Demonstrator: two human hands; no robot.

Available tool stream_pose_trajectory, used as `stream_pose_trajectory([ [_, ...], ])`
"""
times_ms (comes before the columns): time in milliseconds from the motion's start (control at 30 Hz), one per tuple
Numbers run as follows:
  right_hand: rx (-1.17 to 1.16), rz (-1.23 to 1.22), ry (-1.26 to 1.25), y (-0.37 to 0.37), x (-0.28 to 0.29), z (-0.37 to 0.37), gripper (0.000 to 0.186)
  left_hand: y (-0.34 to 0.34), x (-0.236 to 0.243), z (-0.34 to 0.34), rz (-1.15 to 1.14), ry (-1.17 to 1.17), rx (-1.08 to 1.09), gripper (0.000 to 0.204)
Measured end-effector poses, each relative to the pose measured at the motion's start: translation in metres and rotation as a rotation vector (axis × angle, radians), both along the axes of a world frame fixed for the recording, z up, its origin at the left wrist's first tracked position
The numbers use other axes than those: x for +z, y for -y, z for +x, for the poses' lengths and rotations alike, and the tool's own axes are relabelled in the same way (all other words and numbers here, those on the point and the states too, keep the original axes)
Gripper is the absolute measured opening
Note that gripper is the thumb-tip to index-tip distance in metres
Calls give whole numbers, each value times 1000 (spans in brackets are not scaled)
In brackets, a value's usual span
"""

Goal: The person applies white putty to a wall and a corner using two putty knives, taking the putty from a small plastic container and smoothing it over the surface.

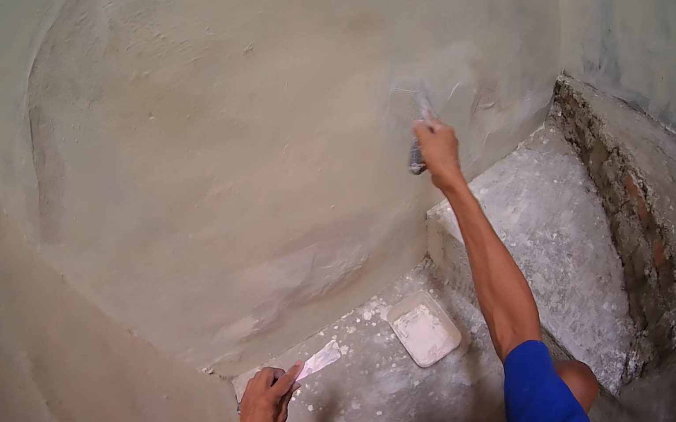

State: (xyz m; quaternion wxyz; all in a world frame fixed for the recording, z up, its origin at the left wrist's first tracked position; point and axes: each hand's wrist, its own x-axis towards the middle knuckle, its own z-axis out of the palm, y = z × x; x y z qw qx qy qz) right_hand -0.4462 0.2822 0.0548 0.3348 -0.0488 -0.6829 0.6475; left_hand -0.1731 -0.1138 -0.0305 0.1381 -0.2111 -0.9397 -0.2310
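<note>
My right hand [438,149] is closed round the dark handle of a putty knife [418,155], at the end of an outstretched arm. Its blade lies against the grey plastered wall [191,124], where a pale wet-looking patch [453,83] spreads round it. Lower down and to the left, my left hand [264,409] grips a second putty knife [320,361], whose blade is smeared with white and points up to the right. Fingers hide this knife's handle. A shallow, pale rectangular tray [453,338] coated with white paste rests on the step between my hands.
Rough concrete steps [560,221] rise to the right, with exposed brick [639,203] on their risers. White drips speckle the lower step [348,418] round the tray. The wall meets the steps along a slanting edge. My bent knee [577,383] is beside my right sleeve.
</note>
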Motion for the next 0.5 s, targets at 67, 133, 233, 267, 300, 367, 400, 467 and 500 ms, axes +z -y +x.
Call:
stream_pose_trajectory([
  [67, 15, 175, 122, 37, 12, 15, 54, 6, -3, 2, -19, 45, 55, 43],
  [133, -25, 399, 77, 52, -20, 16, 55, 10, -7, -1, -4, 34, 47, 42],
  [233, 19, 593, 79, 56, -45, 40, 55, 10, -6, -1, 14, 48, 41, 42],
  [267, 102, 563, 120, 51, -47, 46, 54, 9, -3, -1, 19, 64, 43, 42],
  [300, 107, 560, 115, 45, -49, 44, 54, 10, -1, 1, 15, 61, 49, 42],
  [367, -72, 434, -43, 25, -45, 38, 58, 6, -1, 1, -17, 26, 46, 42],
  [400, -72, 439, -41, 15, -37, 31, 58, 3, 0, 2, -12, 27, 44, 42],
  [467, -171, 423, -105, -1, -13, 19, 58, 1, 3, 2, -32, 14, 39, 42],
  [500, -169, 417, -104, -2, -4, 16, 58, 3, 3, 2, -38, 15, 42, 42],
])
